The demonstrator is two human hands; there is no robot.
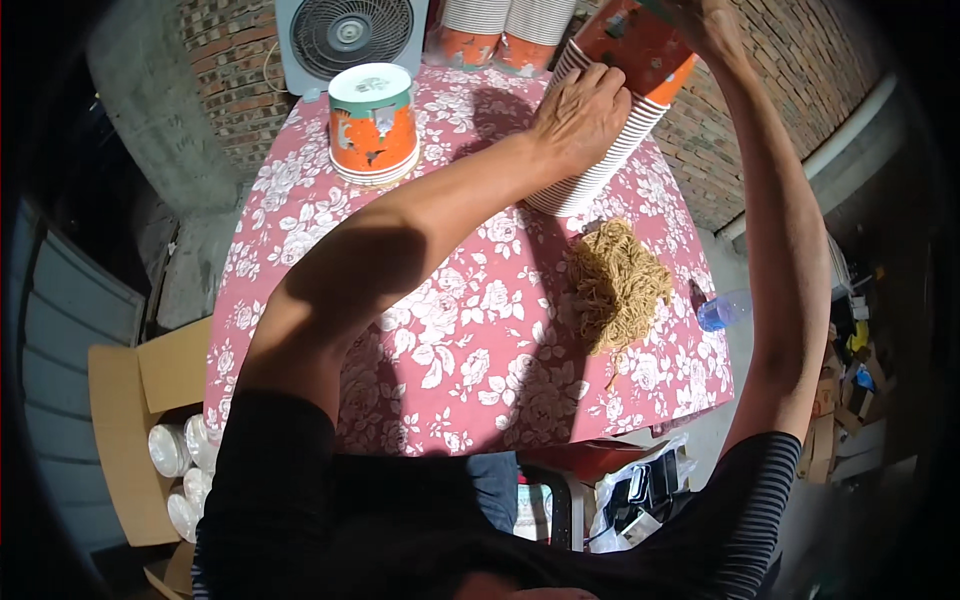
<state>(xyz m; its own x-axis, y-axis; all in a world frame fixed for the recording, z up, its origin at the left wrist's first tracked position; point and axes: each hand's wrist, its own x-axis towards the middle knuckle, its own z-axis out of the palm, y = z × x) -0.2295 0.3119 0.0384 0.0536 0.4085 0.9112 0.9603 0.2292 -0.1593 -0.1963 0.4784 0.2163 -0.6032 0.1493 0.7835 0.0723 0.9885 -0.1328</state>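
A tall, leaning stack of orange paper buckets [596, 165] with white rims stands at the far right of the table, its lower end on the cloth. My left hand [585, 115] is closed against its side, fingers bent over the rims. Up at the frame's top edge, my right hand [712, 30] grips the orange bucket [635, 45] at the stack's upper end; some of its fingers are hidden. A tangled heap of tan cords [620, 285] lies near the stack's foot. Farther left, a short stack of orange and green buckets [373, 130] sits upside down, rims at the bottom.
The table wears a pink flowered cloth [440, 310]. A grey box fan [348, 38] and more bucket stacks [470, 40] are at the back by a brick wall. A clear bottle [722, 311] is beyond the right edge. An open cardboard box [125, 440] is at lower left.
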